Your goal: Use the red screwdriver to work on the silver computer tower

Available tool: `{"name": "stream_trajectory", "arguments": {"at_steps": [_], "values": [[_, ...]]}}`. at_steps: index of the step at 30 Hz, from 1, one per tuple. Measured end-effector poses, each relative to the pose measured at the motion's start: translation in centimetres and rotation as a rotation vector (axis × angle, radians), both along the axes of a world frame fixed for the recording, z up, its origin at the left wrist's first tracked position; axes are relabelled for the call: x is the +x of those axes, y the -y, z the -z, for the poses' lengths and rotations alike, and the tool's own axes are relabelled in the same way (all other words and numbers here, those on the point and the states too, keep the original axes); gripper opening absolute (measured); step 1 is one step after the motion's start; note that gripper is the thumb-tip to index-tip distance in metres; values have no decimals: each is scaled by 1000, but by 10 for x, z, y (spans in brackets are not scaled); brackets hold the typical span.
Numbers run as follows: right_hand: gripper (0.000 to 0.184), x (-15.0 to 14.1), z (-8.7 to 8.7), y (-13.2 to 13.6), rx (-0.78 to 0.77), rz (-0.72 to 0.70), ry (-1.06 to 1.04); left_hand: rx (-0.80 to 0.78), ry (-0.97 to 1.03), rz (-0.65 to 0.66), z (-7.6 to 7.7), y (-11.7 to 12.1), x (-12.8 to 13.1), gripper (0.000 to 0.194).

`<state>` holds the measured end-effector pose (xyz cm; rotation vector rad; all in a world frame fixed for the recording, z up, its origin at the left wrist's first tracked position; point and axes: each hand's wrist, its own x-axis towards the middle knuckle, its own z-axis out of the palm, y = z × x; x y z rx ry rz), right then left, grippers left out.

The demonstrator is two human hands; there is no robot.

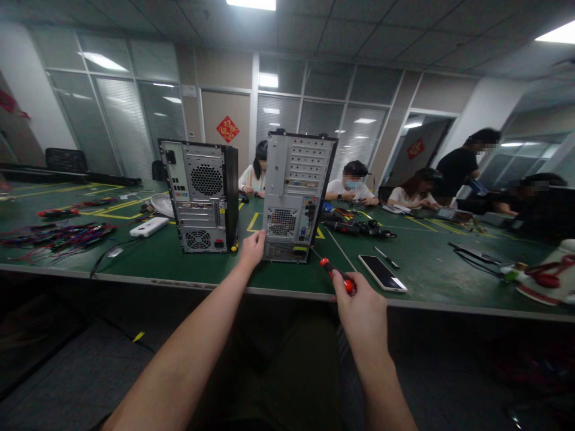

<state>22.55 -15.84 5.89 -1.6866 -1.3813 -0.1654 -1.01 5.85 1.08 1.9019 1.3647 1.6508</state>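
Observation:
A grey computer tower (296, 179) stands upright on the green table, its rear panel with slots, ports and vents facing me. My left hand (254, 248) is closed against the lower left edge of this case; some fingers are hidden. In my right hand (359, 299) is a red and black screwdriver (332, 269), gripped by the handle. Its thin shaft points up and left to the tower's lower right corner; I cannot tell whether the tip touches a screw. A second computer tower (197, 197) stands to the left, rear panel also facing me.
Right of the screwdriver lie a phone (381, 273) and a slim pen-like tool (387, 257). At left are a white power strip (150, 227) and a tangle of coloured wires (58, 236). Black cables (359, 227) lie behind. Several people sit across the table, and one stands.

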Motion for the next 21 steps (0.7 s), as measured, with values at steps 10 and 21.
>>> {"name": "stream_trajectory", "arguments": {"at_steps": [10,21], "values": [[34,2,0,5,115,-101,205,-2,-1,5,1,-1,-1,58],[41,-2,-4,4,46,-46,40,-10,0,6,1,-1,-1,58]]}}
